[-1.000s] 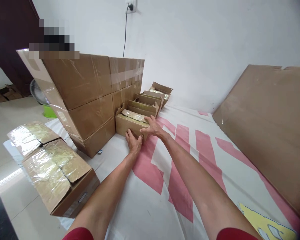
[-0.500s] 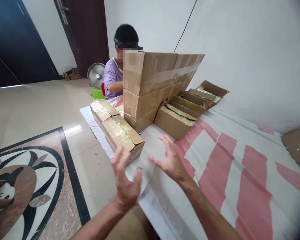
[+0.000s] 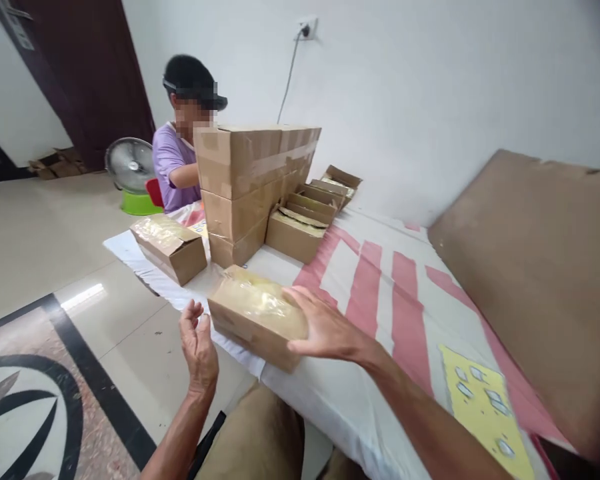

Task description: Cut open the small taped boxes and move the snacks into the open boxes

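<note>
A long cardboard box [image 3: 260,313] with shiny clear tape over its top lies near the table's front edge. My right hand [image 3: 323,327] grips its right end, thumb on the near side and fingers over the top. To the left of this box, my left hand [image 3: 199,343] is raised with fingers loosely bent, holding nothing and apart from the cardboard. Behind it, another taped cardboard box [image 3: 170,247] rests along the table's left edge.
Stacked sealed cartons [image 3: 240,193] rise mid-table, with several open-topped boxes [image 3: 300,230] to their right. A person [image 3: 175,160] in purple sits behind the stack. Large cardboard [image 3: 525,267] leans at right. A red-and-white cloth [image 3: 375,280] covers the table.
The nearer of the two boxes at the left edge has come towards me and rightward, and my right hand now grips it. Both hands were empty before. The view has swung right.
</note>
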Tool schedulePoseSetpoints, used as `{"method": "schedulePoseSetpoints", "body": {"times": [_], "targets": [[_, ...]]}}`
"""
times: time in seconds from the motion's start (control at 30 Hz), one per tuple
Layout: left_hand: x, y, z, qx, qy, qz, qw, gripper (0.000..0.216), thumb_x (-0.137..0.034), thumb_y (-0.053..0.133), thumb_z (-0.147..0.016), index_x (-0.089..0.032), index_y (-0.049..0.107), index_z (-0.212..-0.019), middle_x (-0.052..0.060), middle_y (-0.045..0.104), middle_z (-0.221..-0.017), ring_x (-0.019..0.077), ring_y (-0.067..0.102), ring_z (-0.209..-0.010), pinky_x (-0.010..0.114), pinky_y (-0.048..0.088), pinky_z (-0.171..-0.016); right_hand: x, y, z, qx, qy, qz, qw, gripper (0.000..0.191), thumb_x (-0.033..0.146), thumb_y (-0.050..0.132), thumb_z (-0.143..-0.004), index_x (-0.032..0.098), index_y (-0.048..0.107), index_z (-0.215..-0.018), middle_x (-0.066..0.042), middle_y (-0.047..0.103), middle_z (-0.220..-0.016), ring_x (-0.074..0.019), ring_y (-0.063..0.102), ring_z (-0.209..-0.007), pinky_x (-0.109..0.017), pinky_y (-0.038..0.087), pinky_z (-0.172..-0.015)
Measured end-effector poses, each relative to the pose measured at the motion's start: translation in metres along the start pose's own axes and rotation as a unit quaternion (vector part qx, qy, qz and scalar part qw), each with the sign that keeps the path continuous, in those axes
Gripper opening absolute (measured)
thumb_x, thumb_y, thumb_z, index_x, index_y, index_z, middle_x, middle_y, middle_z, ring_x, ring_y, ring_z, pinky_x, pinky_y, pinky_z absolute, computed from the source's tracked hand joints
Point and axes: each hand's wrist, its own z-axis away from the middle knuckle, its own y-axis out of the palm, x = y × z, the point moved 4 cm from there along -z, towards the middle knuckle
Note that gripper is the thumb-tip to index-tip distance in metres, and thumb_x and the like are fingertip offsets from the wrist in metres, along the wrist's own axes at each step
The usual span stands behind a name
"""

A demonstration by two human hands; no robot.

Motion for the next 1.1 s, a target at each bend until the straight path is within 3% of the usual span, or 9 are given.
{"method": "schedulePoseSetpoints", "body": {"times": [0.13,0.27,0.33,0.47,0.63,0.73,0.87,1.0,1.1], "targets": [[-0.012,0.022,0.029,0.175,-0.019,-0.003,0.984,0.059,-0.056,0.058,-0.093,-0.016,0.061,-0.136,0.016,0.065,-0.136,0.0306,0.062,-0.129,0.048,0.046,-0.116,-0.051,-0.012,0.122,-0.008,0.067,-0.016,0.998,0.100,0.036,0.082,-0.069,0.029,0.042,-0.160,-0.012,0.040,-0.167,-0.0374,0.039,-0.153,-0.059,0.038,-0.123],[-0.028,0.064,0.093,0.345,-0.030,0.011,0.938,0.061,-0.056,0.059,-0.094,-0.018,0.058,-0.141,0.015,0.062,-0.146,0.0314,0.060,-0.134,0.047,0.048,-0.114,-0.063,-0.018,0.211,-0.105,0.127,-0.018,0.986,0.098,0.040,0.083,-0.072,0.033,0.041,-0.161,-0.009,0.034,-0.171,-0.0361,0.034,-0.156,-0.059,0.035,-0.125],[-0.033,0.077,0.118,0.373,-0.030,0.004,0.927,0.060,-0.055,0.060,-0.094,-0.018,0.058,-0.141,0.014,0.061,-0.147,0.0323,0.057,-0.137,0.048,0.046,-0.116,-0.067,-0.017,0.247,-0.184,0.167,-0.014,0.969,0.092,0.050,0.080,-0.077,0.032,0.042,-0.159,-0.009,0.036,-0.170,-0.0364,0.037,-0.154,-0.057,0.040,-0.122],[-0.037,0.080,0.134,0.357,-0.027,-0.011,0.934,0.057,-0.054,0.058,-0.096,-0.018,0.058,-0.140,0.014,0.062,-0.147,0.0334,0.055,-0.140,0.048,0.043,-0.119,-0.095,0.020,0.310,-0.252,0.287,0.015,0.924,0.048,0.051,0.055,-0.098,0.022,0.063,-0.136,-0.014,0.070,-0.136,-0.0325,0.068,-0.124,-0.049,0.057,-0.103],[-0.042,0.080,0.130,0.353,-0.005,-0.032,0.935,0.055,-0.051,0.058,-0.095,-0.017,0.061,-0.138,0.013,0.064,-0.144,0.0325,0.056,-0.138,0.049,0.042,-0.119,-0.132,0.093,0.326,-0.203,0.329,0.179,0.905,0.039,0.039,0.049,-0.098,0.014,0.072,-0.116,-0.019,0.077,-0.113,-0.0387,0.072,-0.103,-0.053,0.058,-0.085],[-0.049,0.088,0.119,0.344,0.012,-0.048,0.938,0.054,-0.049,0.057,-0.094,-0.016,0.062,-0.137,0.013,0.066,-0.141,0.0320,0.057,-0.136,0.049,0.044,-0.118,-0.134,0.106,0.319,-0.229,0.321,0.197,0.897,0.042,0.037,0.040,-0.101,0.013,0.071,-0.116,-0.019,0.077,-0.105,-0.0360,0.072,-0.095,-0.050,0.058,-0.080],[-0.055,0.107,0.100,0.358,0.016,-0.029,0.933,0.052,-0.045,0.056,-0.094,-0.017,0.063,-0.137,0.013,0.065,-0.142,0.0308,0.059,-0.135,0.048,0.043,-0.119,-0.128,0.089,0.342,-0.329,0.329,0.076,0.882,0.046,0.047,0.034,-0.103,0.018,0.068,-0.116,-0.015,0.078,-0.106,-0.0305,0.074,-0.099,-0.043,0.060,-0.086],[-0.052,0.123,0.092,0.439,0.018,0.025,0.898,0.044,-0.042,0.054,-0.095,-0.018,0.070,-0.128,0.011,0.063,-0.147,0.0304,0.055,-0.140,0.049,0.036,-0.124,-0.118,0.049,0.373,-0.357,0.412,-0.056,0.836,0.050,0.064,0.041,-0.098,0.023,0.070,-0.099,-0.007,0.077,-0.079,-0.0263,0.075,-0.071,-0.035,0.061,-0.064],[-0.046,0.126,0.093,0.464,0.028,0.055,0.884,0.038,-0.040,0.053,-0.096,-0.018,0.075,-0.119,0.010,0.061,-0.150,0.0292,0.049,-0.147,0.047,0.031,-0.128,-0.089,0.008,0.345,-0.316,0.357,-0.053,0.878,0.046,0.066,0.050,-0.094,0.025,0.072,-0.101,-0.004,0.075,-0.074,-0.0250,0.073,-0.064,-0.034,0.060,-0.059]]}}
